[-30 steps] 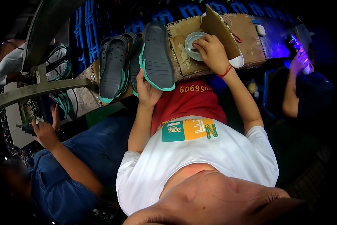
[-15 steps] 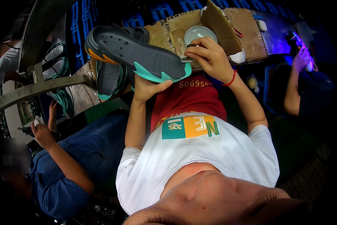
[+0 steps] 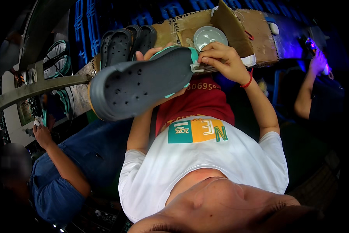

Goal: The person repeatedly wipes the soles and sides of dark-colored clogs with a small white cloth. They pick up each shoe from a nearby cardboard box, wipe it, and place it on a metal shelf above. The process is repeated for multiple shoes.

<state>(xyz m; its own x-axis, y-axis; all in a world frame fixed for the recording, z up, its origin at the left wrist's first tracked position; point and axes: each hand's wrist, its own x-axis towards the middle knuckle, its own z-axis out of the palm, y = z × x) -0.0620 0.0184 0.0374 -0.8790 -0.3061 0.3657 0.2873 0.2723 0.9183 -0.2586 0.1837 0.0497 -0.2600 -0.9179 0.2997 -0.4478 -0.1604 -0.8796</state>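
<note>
A dark grey clog with teal trim is held in the air over my lap, its toe toward the left and its heel toward the right. My left hand wraps around it from underneath; fingertips show at the far side, while the rest is mostly hidden by the sole. At the heel, my right hand is closed in a pinch. A small pale, flat-ended piece shows at the heel below its fingertips; I cannot make out its kind. Just beyond that hand sits a round white dish.
Several dark clogs stand on the cardboard-covered bench at the far left. An upright cardboard flap is beside the dish. A metal bar crosses at left. Co-workers sit on both sides; the right one's hand holds a lit object.
The clog has turned and tilted, its toe swinging nearer to me. My left fingers now show at its far side. My right hand has moved slightly right.
</note>
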